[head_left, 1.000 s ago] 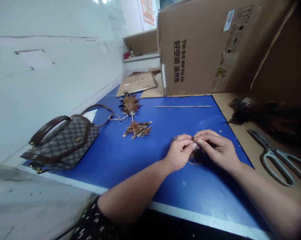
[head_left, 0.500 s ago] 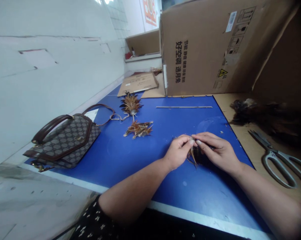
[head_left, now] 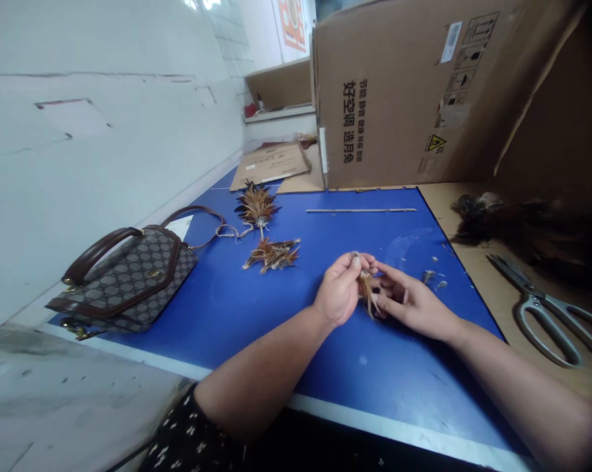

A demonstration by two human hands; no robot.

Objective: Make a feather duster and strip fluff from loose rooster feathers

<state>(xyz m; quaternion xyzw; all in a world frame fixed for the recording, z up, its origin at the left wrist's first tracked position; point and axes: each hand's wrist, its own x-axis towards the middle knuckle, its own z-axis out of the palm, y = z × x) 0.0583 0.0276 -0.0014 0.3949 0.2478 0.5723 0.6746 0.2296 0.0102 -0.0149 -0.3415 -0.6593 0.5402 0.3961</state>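
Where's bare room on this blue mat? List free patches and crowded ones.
Free: blue mat between handbag and left hand, which pinches a feather tuft; also between thin stick and right hand. Crowded: right cardboard strip with scissors and dark feathers.

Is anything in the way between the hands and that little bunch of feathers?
No, nothing visible. The left hand pinches the feather bunch at its top, over the blue mat, and fingers of the right hand touch its lower end. The scissors lie apart, off to the right.
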